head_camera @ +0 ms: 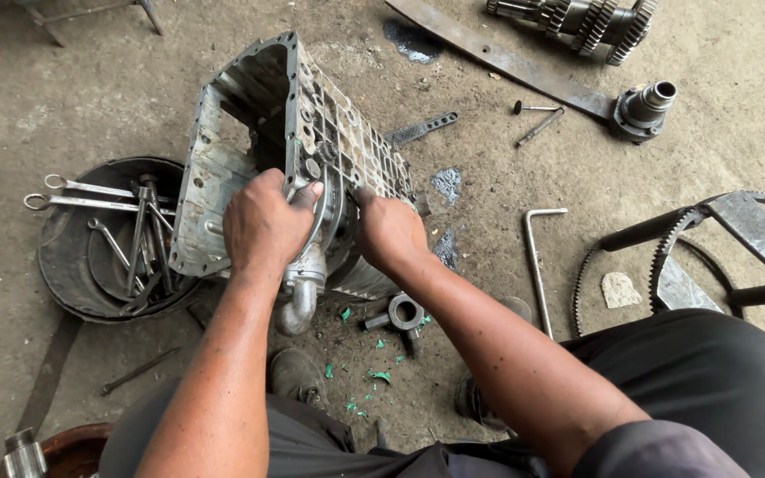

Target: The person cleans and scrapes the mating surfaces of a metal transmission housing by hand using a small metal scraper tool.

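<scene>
A grey cast-metal gearbox housing (pixel 223 150) stands on its side on the concrete floor, its open cavity facing up and left. My left hand (pixel 263 226) grips a round silver part with a curved pipe end (pixel 298 296) pressed against the housing's near face. My right hand (pixel 389 232) holds the right edge of that same part where it meets the ribbed flange (pixel 347 142). Which fingers touch the housing itself I cannot tell.
A round black pan (pixel 73 274) with several wrenches lies at left. An L-shaped rod (pixel 535 257), a small ring fitting (pixel 405 312), green gasket scraps (pixel 381 376), a gear shaft (pixel 591 22), a flat bar (pixel 506 62) and a toothed ring with frame (pixel 692 239) surround me.
</scene>
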